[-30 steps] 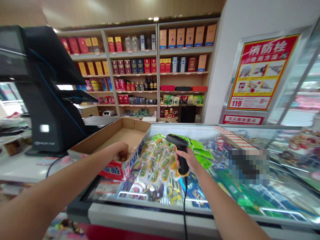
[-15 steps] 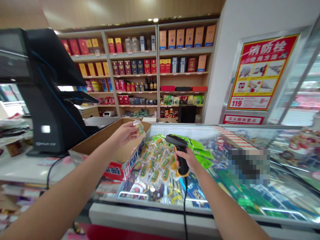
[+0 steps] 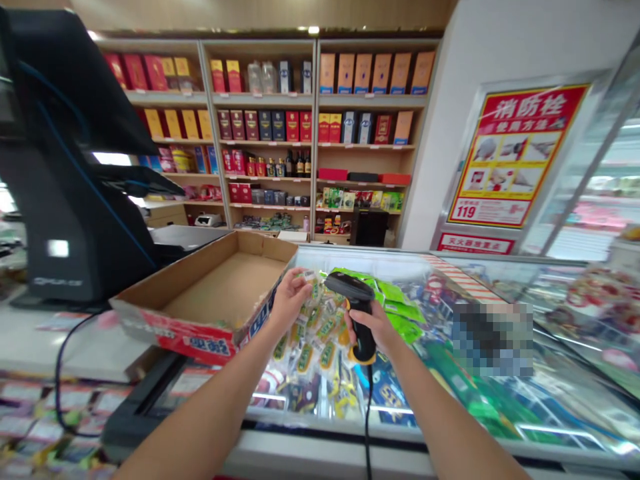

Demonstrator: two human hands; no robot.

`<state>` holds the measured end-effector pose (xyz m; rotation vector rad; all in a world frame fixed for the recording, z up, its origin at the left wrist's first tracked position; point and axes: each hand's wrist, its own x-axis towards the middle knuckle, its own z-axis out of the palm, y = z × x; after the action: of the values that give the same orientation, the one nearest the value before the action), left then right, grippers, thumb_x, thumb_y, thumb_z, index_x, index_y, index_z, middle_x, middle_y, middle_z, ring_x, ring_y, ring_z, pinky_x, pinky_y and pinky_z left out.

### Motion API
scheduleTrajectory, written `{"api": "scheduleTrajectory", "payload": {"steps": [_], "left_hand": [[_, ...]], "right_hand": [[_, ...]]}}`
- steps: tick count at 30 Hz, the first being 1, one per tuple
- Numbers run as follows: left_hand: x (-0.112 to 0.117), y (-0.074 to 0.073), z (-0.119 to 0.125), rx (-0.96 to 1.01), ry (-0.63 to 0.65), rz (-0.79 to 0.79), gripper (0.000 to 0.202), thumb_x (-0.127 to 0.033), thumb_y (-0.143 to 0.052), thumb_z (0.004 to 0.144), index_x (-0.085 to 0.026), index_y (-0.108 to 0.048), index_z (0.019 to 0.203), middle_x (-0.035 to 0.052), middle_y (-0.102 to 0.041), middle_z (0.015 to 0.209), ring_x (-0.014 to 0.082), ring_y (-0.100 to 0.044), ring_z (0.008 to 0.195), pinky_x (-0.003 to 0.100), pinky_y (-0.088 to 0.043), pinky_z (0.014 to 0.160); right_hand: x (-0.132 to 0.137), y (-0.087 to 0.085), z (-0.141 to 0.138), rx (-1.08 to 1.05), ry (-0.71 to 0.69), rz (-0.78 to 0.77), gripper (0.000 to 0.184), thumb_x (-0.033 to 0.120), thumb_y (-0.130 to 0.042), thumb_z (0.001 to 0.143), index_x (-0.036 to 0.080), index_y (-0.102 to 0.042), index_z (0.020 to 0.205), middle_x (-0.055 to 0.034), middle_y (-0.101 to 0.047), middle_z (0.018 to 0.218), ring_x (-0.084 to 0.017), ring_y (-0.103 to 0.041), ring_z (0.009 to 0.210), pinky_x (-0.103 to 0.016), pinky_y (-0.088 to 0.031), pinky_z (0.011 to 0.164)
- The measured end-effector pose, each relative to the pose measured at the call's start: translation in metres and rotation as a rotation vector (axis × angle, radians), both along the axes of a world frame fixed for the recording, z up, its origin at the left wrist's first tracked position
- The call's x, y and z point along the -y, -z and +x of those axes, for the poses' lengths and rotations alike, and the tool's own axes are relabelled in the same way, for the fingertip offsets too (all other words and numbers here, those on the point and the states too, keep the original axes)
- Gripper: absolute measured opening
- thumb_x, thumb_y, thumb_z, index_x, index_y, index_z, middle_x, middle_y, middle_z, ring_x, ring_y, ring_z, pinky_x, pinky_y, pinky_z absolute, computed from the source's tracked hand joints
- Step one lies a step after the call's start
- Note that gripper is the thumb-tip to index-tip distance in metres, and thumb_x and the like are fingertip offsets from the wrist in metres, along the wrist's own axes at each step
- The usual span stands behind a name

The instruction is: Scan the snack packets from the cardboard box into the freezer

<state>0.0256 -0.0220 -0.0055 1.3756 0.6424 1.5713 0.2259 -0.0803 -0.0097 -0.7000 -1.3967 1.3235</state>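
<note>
My left hand (image 3: 293, 293) pinches a small clear-wrapped snack packet (image 3: 315, 288) with a yellow and green label, held above the pile just left of the scanner's head. In my right hand (image 3: 369, 325) is a black barcode scanner (image 3: 353, 287) with yellow trim, gripped by its handle; its head points left towards that packet, and its cable hangs down over the counter's front. Several similar snack packets (image 3: 303, 358) lie on the glass counter below both hands. Bright green bags (image 3: 404, 312) lie behind and right of the scanner.
An open cardboard box (image 3: 200, 340) stands left of the packets. Further left is a black checkout terminal (image 3: 85, 200) with a cable. The glass counter (image 3: 400, 257) shows goods beneath its top. Shelves (image 3: 265, 100) of boxes and bottles line the back wall, beside a red notice (image 3: 517, 153).
My left hand has moved right with its packet, from over the cardboard box to beside the scanner's head. The scanner stays in my right hand, nearly in place. The view has shifted slightly.
</note>
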Motion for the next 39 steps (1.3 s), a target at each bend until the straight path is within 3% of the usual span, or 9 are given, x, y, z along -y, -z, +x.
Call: {"api": "scheduleTrajectory", "payload": {"steps": [9, 27, 39], "left_hand": [[0.0042, 0.0037, -0.0029, -0.084, 0.041, 0.015, 0.047, -0.037, -0.077, 0.069, -0.021, -0.049, 0.104, -0.0085, -0.051, 0.061, 0.0084, -0.052, 0.055, 0.02, -0.04, 0.056], [0.0088, 0.0035, -0.0018, -0.146, 0.037, 0.033, 0.044, -0.036, -0.073, 0.071, -0.021, -0.048, 0.104, -0.0055, -0.06, 0.07, 0.0078, -0.052, 0.059, 0.02, -0.042, 0.058], [0.0072, 0.006, -0.0032, -0.142, 0.01, 0.06, 0.041, -0.032, -0.074, 0.07, -0.02, -0.053, 0.103, -0.007, -0.055, 0.064, 0.008, -0.05, 0.058, 0.02, -0.043, 0.059]], "right_hand": [[0.0032, 0.0001, -0.003, 0.02, -0.02, 0.001, 0.03, 0.038, -0.069, 0.072, 0.016, -0.06, 0.091, 0.0023, -0.059, 0.057, -0.011, -0.054, 0.039, -0.023, -0.045, 0.039], [0.0004, -0.0013, -0.0004, 0.064, -0.07, -0.047, 0.025, 0.037, -0.069, 0.071, 0.016, -0.058, 0.077, 0.0013, -0.059, 0.054, -0.012, -0.055, 0.039, -0.023, -0.044, 0.038], [0.0012, -0.0009, -0.0009, -0.033, -0.045, -0.029, 0.029, 0.036, -0.07, 0.072, 0.015, -0.06, 0.09, 0.0021, -0.06, 0.057, -0.011, -0.055, 0.038, -0.022, -0.045, 0.038]]}}
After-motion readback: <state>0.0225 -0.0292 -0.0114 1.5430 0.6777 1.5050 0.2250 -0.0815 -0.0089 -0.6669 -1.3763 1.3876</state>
